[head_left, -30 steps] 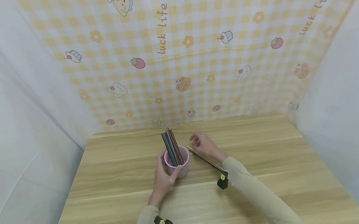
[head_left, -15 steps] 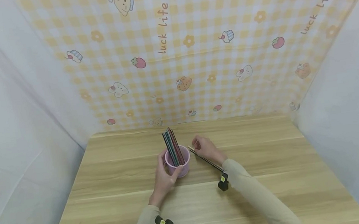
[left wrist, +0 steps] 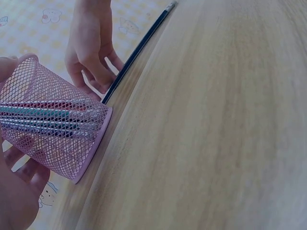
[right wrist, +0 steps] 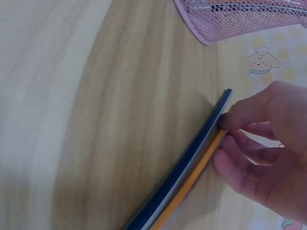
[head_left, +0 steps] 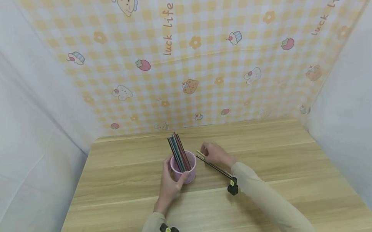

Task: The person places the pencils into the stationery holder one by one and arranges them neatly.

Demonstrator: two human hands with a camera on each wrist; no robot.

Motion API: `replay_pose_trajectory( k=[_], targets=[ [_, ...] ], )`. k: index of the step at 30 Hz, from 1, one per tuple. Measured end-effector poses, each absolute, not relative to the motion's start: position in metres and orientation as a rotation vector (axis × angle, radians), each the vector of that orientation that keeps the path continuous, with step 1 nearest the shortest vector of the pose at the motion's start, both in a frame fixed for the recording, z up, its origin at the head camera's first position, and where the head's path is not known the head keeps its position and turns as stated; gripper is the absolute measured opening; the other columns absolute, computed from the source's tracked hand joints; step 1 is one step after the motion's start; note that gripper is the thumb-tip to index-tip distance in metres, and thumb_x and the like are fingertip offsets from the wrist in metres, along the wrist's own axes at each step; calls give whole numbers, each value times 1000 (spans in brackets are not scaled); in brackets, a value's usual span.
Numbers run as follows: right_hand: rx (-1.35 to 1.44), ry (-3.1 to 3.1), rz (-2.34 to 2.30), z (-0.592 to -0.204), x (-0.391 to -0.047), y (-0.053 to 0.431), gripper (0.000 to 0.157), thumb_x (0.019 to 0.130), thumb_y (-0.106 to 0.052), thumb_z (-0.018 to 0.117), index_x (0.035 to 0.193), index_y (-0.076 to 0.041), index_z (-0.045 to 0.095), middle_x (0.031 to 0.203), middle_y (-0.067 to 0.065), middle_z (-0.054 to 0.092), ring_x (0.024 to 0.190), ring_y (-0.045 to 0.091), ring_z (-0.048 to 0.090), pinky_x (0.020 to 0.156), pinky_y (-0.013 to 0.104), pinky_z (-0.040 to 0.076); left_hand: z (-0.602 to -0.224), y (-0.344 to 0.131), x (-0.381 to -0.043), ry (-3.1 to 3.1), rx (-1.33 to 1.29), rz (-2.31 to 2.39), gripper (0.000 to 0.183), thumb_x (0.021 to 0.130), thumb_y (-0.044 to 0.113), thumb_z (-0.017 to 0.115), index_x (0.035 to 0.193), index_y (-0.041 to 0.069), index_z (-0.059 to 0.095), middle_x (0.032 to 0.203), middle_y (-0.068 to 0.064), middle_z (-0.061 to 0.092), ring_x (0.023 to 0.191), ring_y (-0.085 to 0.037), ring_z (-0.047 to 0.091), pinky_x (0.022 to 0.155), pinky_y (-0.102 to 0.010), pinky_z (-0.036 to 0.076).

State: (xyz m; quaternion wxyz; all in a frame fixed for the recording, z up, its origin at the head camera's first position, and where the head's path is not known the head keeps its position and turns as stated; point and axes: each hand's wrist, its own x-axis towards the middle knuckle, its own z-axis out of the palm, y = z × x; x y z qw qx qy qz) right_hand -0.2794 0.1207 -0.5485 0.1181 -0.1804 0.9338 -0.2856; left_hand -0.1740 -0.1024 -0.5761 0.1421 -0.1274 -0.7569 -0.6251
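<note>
My left hand [head_left: 171, 184] grips a pink mesh pencil holder [left wrist: 57, 86], thumb at the near side of the rim and fingers round the far left. Several dark, teal and reddish pencils [head_left: 179, 153] stand in the holder, leaning to the left. Right of it, my right hand [right wrist: 268, 143] pinches an orange pencil [right wrist: 192, 178] near its far end, between thumb and fingers. A dark blue pencil [right wrist: 180, 167] lies close alongside on the table. In the head view, the right sleeve and wrist camera hide the near ends of both pencils.
The wood-grain table [head_left: 199, 222] spreads around both hands. A yellow checked cloth [head_left: 197, 68] with cartoon prints hangs at its back edge. White sheets [head_left: 13, 152] close off the left and right sides.
My right hand has come down onto the two pencils and taken hold of the orange one, whose tip has parted slightly from the dark one. The left hand and holder stay put.
</note>
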Motion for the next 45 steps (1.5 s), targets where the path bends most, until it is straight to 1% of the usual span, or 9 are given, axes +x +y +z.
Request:
replay_pose_trajectory(
  k=[6, 12, 16, 23, 25, 27, 35, 41, 45],
  targets=[
    [-588, 2698, -722, -539, -278, 122, 31, 84, 1, 71, 114, -3, 63, 98, 9, 68, 92, 24, 64, 82, 38, 59, -573, -101, -172, -2174, -366, -1784, 82, 83, 4, 81, 151, -2, 34, 144, -24, 53, 131, -41, 54, 114, -59, 43],
    [-596, 2688, -713, -532, -278, 124, 32, 84, -2, 73, 115, -4, 63, 100, 9, 68, 93, 23, 65, 81, 37, 59, -556, -99, -165, -2172, -389, -1770, 79, 82, -2, 79, 147, -12, 34, 140, -32, 52, 127, -48, 54, 109, -64, 44],
    [-572, 2670, -807, -527, -281, 126, 37, 82, -2, 76, 116, -5, 63, 98, 9, 68, 88, 22, 64, 77, 35, 59, -567, -100, -170, -2170, -383, -1768, 80, 83, 5, 80, 149, -4, 35, 143, -24, 53, 129, -41, 55, 111, -59, 45],
    [-629, 2649, -963, -512, -282, 131, 42, 85, -4, 74, 124, -6, 59, 102, 11, 67, 88, 22, 66, 79, 36, 60, -565, -102, -170, -2168, -393, -1785, 81, 83, 4, 80, 150, -5, 35, 143, -27, 53, 130, -43, 54, 111, -62, 45],
    [-659, 2663, -982, -507, -282, 131, 43, 85, -3, 74, 125, -7, 59, 101, 11, 67, 87, 21, 67, 78, 35, 60, -575, -102, -174, -2168, -385, -1777, 81, 83, 6, 81, 151, 1, 35, 144, -22, 53, 130, -39, 55, 111, -59, 46],
    [-700, 2676, -1010, -503, -283, 131, 42, 86, -2, 73, 125, -6, 59, 98, 10, 67, 86, 21, 68, 76, 33, 60, -574, -102, -174, -2182, -375, -1769, 81, 84, 5, 81, 150, 2, 36, 144, -21, 54, 130, -38, 55, 111, -58, 46],
    [-763, 2652, -1144, -488, -282, 133, 51, 85, 0, 71, 133, -4, 55, 98, 14, 65, 83, 21, 68, 72, 30, 61, -552, -99, -165, -2155, -411, -1769, 80, 82, -2, 79, 146, -14, 34, 140, -35, 52, 126, -51, 54, 108, -67, 44],
    [-832, 2633, -1311, -475, -279, 133, 54, 85, 3, 67, 136, -3, 53, 99, 19, 63, 82, 22, 66, 78, 33, 61, -570, -101, -172, -2170, -384, -1758, 81, 82, 2, 80, 150, -3, 35, 143, -27, 53, 129, -44, 54, 111, -62, 44],
    [-896, 2630, -1440, -468, -276, 133, 53, 85, 4, 66, 135, -3, 52, 97, 16, 64, 82, 22, 66, 73, 30, 61, -577, -103, -174, -2181, -380, -1773, 82, 83, 8, 81, 150, 1, 35, 145, -21, 53, 131, -39, 54, 114, -57, 44]
  ],
)
